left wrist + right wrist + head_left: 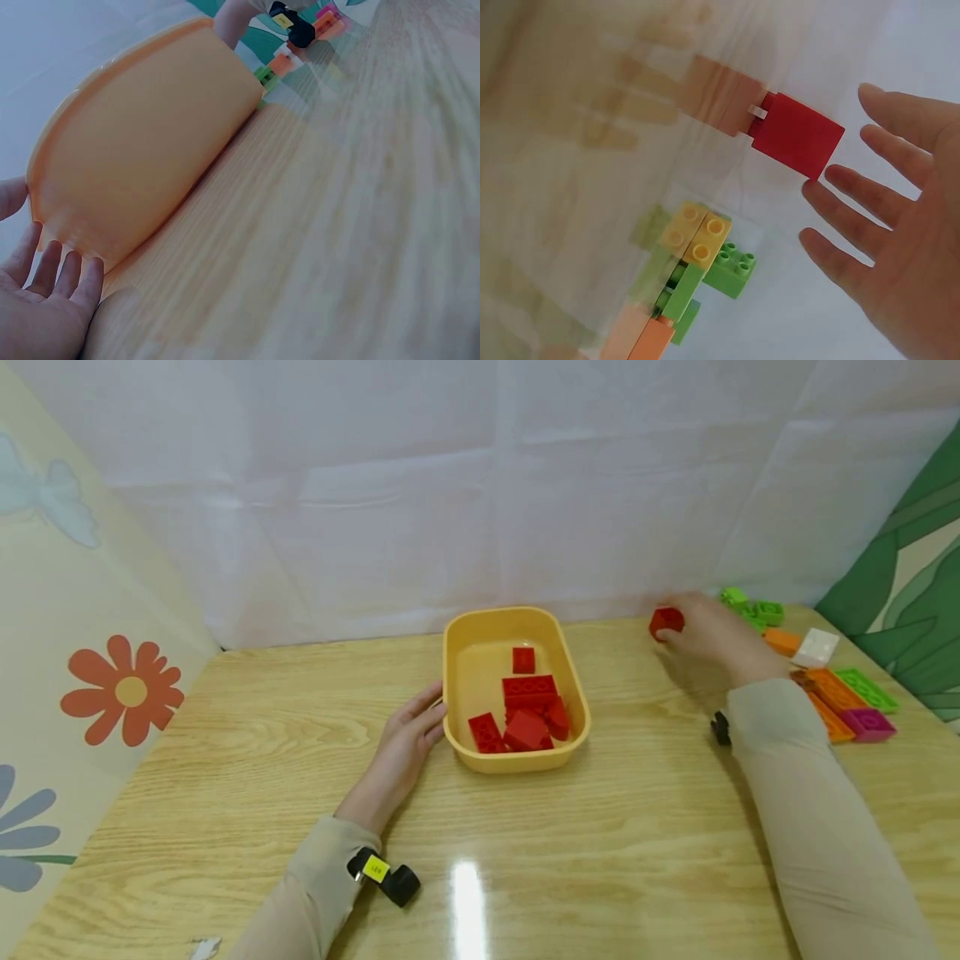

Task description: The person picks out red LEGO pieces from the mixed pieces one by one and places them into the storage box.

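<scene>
A yellow plastic tub stands on the table with several red toy bricks inside. My left hand is at the tub's left side, its fairly straight fingers against the outer wall. Farther right, near the back cloth, is a single red brick. My right hand reaches to this brick. In the right wrist view the red brick stands on the table beside the spread fingers, which are not curled round it. Whether a fingertip touches it, I cannot tell.
To the right of my right hand lie bricks: green, orange, white and magenta. A yellow brick shows among the green ones. A pale cloth hangs along the table's back edge.
</scene>
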A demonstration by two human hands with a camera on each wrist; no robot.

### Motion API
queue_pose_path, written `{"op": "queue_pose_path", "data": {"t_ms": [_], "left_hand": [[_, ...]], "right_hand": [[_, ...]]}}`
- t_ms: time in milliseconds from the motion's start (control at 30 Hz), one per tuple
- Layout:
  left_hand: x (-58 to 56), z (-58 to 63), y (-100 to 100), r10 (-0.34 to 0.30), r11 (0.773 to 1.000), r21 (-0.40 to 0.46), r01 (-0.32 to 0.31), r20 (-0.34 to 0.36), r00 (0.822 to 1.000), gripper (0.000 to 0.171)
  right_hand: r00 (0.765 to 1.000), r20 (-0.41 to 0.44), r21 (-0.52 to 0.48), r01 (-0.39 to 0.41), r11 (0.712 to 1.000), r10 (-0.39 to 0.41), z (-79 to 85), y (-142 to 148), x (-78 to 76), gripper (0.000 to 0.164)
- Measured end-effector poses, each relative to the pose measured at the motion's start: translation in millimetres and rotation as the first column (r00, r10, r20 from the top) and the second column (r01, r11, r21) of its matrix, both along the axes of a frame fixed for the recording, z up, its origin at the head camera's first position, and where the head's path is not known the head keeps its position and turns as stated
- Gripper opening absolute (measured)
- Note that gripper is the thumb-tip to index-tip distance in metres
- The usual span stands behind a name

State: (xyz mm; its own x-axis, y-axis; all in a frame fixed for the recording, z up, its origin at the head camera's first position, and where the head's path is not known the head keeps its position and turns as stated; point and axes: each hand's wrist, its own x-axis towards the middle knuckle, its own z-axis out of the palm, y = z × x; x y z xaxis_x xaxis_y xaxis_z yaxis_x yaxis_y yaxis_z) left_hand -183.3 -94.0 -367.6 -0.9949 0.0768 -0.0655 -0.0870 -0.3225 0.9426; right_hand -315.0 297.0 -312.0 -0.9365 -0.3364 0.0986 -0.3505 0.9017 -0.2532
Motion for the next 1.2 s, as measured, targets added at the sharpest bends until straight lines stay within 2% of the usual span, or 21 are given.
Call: {"op": "queue_pose_path", "data": {"t_ms": [300,533,967,1200], "left_hand": [[1.2,0.9,-1.6,-0.003,1.0,-0.013,0.003,-0.009,1.0,0.05],[0.4,1.6,-1.4,-0.004,1.0,-0.001,0.004,-0.007,1.0,0.05],[3.4,2.7,-1.4,-0.001,1.0,-0.004,0.001,0.011,1.0,0.05],[4.4,4.0,-0.8,0.0,1.0,0.003,0.0,0.013,1.0,0.05]], "right_hand": [[0.998,0.043,0.014,0.04,0.999,-0.04,-3.4,-3.4,-7.7,0.051],[0.998,0.05,0.016,0.024,1.0,-0.024,-2.8,-2.5,-9.2,0.046],[0.979,0.166,0.031,0.115,0.993,-0.119,2.8,-6.9,2.3,0.044],[0.971,0.184,0.055,0.142,0.988,-0.149,2.1,-4.2,0.7,0.046]]}}
